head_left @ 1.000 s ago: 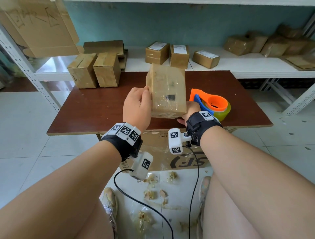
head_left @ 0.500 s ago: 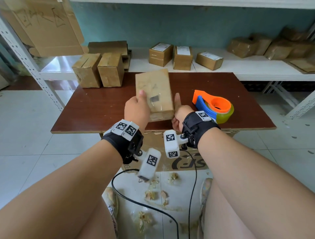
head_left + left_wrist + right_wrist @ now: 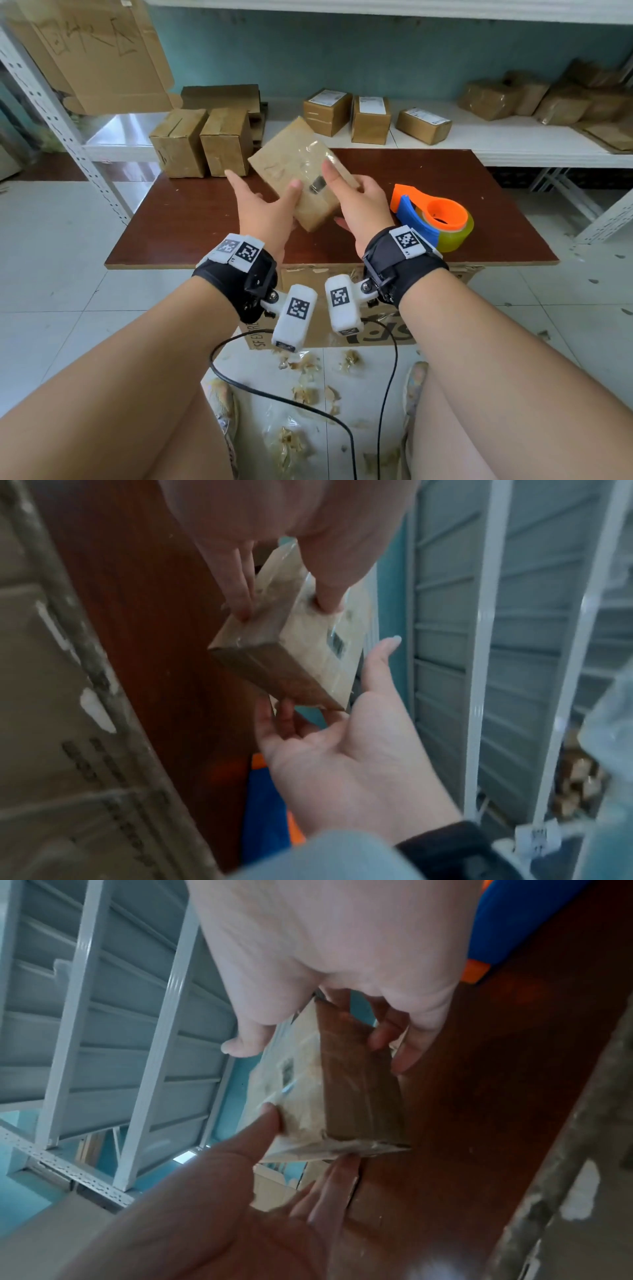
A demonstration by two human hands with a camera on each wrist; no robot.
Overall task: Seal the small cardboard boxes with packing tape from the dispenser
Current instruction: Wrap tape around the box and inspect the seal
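box (image 3: 301, 171) tilted, long axis diagonal

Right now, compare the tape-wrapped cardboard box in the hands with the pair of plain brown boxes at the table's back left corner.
The tape-wrapped cardboard box is glossy with clear tape; the pair of plain brown boxes looks matte. It is held tilted above the brown table between the left hand and right hand; the pair rests on the table, untouched. All are brown cardboard.
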